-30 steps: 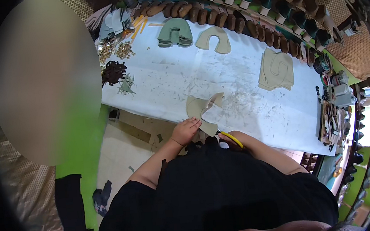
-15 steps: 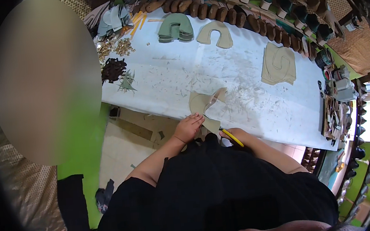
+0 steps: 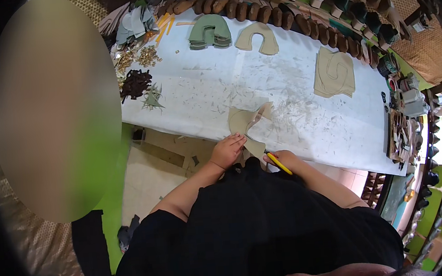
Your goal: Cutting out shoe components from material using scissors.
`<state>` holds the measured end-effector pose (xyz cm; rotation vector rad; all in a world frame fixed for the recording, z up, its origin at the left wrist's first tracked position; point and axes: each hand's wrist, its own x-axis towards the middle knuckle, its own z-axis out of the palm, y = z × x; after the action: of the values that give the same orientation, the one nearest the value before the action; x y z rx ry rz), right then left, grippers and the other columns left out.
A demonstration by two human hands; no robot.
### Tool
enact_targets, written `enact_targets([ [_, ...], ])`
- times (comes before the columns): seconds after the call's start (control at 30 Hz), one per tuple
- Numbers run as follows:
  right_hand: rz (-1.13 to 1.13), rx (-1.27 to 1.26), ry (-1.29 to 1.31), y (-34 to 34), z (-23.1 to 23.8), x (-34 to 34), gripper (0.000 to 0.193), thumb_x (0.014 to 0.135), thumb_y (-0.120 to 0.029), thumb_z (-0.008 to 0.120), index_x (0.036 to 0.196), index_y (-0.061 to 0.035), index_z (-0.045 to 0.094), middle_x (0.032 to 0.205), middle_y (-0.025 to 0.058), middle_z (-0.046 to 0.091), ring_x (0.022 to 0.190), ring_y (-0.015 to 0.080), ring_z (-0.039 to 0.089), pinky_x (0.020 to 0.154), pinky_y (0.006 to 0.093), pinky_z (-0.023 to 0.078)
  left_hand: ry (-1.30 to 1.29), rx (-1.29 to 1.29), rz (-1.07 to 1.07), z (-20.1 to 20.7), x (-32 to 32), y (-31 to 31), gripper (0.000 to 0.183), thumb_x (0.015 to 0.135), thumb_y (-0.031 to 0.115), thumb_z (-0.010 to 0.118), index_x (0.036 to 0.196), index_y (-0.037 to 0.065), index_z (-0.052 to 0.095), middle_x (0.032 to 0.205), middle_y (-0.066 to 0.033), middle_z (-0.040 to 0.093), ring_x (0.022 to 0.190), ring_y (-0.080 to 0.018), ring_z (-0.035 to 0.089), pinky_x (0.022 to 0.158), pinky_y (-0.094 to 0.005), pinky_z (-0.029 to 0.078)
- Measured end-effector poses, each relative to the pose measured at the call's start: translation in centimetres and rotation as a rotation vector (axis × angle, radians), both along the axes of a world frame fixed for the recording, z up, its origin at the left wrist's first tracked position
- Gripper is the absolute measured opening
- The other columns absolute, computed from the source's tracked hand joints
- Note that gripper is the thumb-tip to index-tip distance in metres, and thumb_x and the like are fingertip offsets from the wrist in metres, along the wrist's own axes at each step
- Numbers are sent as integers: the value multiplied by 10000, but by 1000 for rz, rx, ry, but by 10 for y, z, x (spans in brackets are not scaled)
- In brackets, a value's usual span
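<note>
At the near edge of the table, my left hand (image 3: 231, 149) lies with fingers stretched out flat on a curved beige sheet piece (image 3: 240, 120). The piece bends round at its far end, and its near end reaches the table's edge. My right hand (image 3: 285, 159) is closed around a yellow utility knife (image 3: 279, 164). The knife's dark tip points toward the piece's near corner, beside it; whether they touch is too small to tell. My left thumb is hidden.
On the white tabletop (image 3: 186, 96) stand stacked green U-shaped pieces (image 3: 204, 33), beige U-shaped pieces (image 3: 267, 40) and beige sheets (image 3: 332, 73). Brown shoe lasts (image 3: 241, 12) line the far edge. Dark scraps (image 3: 136, 84) and gold-coloured bits (image 3: 148, 55) lie left. A blurred oval covers the far left.
The view has shifted slightly. My right hand and the knife stay beside the piece's near corner, and my left hand still lies on the piece.
</note>
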<state>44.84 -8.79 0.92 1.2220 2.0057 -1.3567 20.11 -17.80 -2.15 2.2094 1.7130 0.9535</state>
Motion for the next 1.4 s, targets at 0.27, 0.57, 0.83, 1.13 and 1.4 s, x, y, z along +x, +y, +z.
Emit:
enact_targets([
  [0.27, -73, 24, 56, -16, -10, -1, 830, 824, -780, 439, 853, 16, 669, 770, 268, 639, 765, 402, 632, 730, 435, 483, -44, -41, 2, -1, 1, -1, 328, 783, 56, 691, 1111, 67, 671, 1110, -113, 675, 1095, -260, 630, 967, -378, 491],
  [0.57, -119, -36, 78, -16, -19, -11, 787, 825, -746, 491, 864, 21, 663, 799, 268, 646, 771, 383, 636, 724, 430, 483, -64, -60, 4, 1, 1, -2, 270, 825, 111, 675, 1092, 72, 683, 1106, -97, 678, 1091, -252, 628, 966, -365, 495],
  [0.83, -67, 5, 74, -14, 2, -12, 703, 877, -688, 476, 839, -6, 642, 662, 145, 609, 650, 246, 577, 639, 383, 457, -96, -68, 10, 2, -2, -4, 271, 833, 98, 669, 1102, 71, 682, 1102, -96, 679, 1087, -250, 630, 950, -355, 505],
  [1.13, -98, 56, 68, -33, -17, -12, 736, 871, -710, 447, 871, -7, 666, 802, 284, 639, 820, 442, 626, 762, 453, 481, -94, -65, 23, 3, 1, -5, 272, 830, 102, 669, 1100, 74, 686, 1087, -99, 684, 1063, -243, 642, 920, -344, 519],
  [1.4, -108, -19, 113, -35, 10, -20, 686, 907, -674, 420, 934, -30, 654, 805, 264, 640, 809, 437, 624, 755, 451, 481, -53, -77, 32, 11, 5, -3, 274, 830, 72, 651, 1102, 60, 679, 1028, -109, 694, 952, -262, 674, 803, -346, 550],
])
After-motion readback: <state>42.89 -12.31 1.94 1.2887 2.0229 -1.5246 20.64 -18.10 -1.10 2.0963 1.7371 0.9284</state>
